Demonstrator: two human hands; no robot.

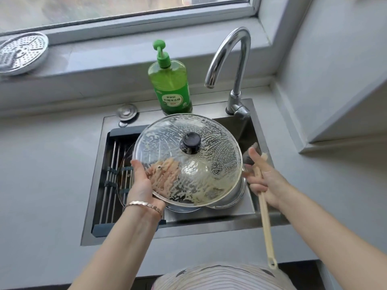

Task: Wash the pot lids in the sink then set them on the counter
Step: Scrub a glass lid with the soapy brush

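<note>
1. position. the glass lid (209, 147) is held above the sink (240, 126), dome and black knob (191, 143) facing up, roughly level. it covers most of the sink opening.

2. hands. the hands are apart, one at each side of the lid. the left hand (142, 183) grips the lid's near-left rim, thumb at the edge and fingers spread beneath the glass. the right hand (266, 181) is wrapped around the brush (264, 216), just off the lid's right rim.

3. key relation. the lid is round and has no long axis. the brush's long axis runs from its blurred dark head at the sink's right side back toward the person. the faucet (234, 65) stands at the sink's rear right, spout over the basin; rinsing would likely mean moving the lid toward it. the left hand alone bears the lid.

4. materials. clear glass with a metal rim, coated in streaked, yellowish foam; likely slippery. the brush handle is a thin cream rod.

5. surroundings. a steel vessel (230, 195) sits in the sink under the lid. a barred drain rack (114, 164) spans the sink's left part. a green soap bottle (170, 82) stands behind the sink.
</note>
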